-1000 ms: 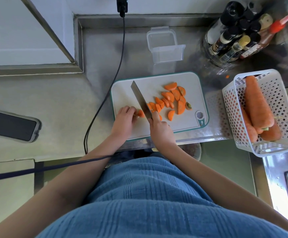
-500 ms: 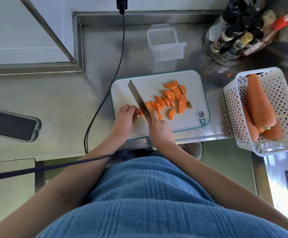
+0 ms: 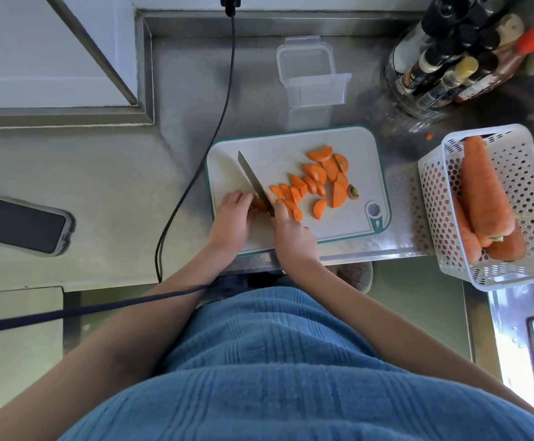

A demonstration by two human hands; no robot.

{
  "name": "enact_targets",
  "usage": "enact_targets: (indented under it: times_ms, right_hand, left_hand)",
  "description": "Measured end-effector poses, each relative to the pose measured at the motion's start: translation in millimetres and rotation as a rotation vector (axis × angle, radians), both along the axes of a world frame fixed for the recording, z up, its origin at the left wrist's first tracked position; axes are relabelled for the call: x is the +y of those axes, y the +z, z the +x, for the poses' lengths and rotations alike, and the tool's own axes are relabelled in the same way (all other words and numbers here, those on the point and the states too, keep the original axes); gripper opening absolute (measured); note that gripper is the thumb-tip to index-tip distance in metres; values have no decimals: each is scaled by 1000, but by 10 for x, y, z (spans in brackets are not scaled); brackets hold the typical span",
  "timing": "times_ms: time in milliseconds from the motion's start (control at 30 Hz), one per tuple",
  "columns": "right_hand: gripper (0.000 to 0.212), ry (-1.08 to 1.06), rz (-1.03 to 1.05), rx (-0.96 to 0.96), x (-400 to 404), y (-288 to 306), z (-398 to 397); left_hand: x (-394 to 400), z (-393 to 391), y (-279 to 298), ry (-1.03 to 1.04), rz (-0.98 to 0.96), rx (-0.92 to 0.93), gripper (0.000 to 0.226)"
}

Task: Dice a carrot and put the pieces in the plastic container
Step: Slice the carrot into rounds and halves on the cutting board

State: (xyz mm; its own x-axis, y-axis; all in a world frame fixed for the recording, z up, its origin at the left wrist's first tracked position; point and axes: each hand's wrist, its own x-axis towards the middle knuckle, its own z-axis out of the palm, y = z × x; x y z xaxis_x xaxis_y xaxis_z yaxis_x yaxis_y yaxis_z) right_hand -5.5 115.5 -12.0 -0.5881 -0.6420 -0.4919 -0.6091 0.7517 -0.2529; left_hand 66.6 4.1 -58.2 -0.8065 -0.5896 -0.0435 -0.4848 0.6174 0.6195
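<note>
On the white teal-edged plastic cutting board, our left hand pinches a small orange carrot piece. Right of it, our right hand grips the steel knife. Orange half-moon carrot slices lie farther right. Beyond the board stands the clear plastic container.

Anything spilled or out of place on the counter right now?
One small carrot bit lies stray on the steel counter, off the board, between the bottles and the basket. The container holds no carrot yet. Nothing else stands out.
</note>
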Motion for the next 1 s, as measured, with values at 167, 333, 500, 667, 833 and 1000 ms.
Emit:
enact_targets:
  times_ms: [167, 333, 500, 667, 833, 1000]
  right_hand:
    - [30, 37, -6, 37, 54, -23, -64]
    - [34, 6, 42, 34, 215, 3, -163]
    - [31, -16, 34, 38, 184, -5, -118]
    - [28, -128, -61, -66, 196, 11, -195]
    - [27, -198, -131, -128, 232, 39, -229]
    - [18, -249, -207, -136, 320, 115, -155]
  left_hand:
    - [2, -7, 12, 0, 8, -2, 5]
    - [-14, -11, 10, -12, 21, 25, 9]
    - [12, -45, 84, -132, -30, 68, 15]
    - [70, 2, 7, -400, -251, 95, 36]
    - [76, 93, -24, -464, -281, 69, 52]
    - [45, 129, -31, -486, -248, 41, 50]
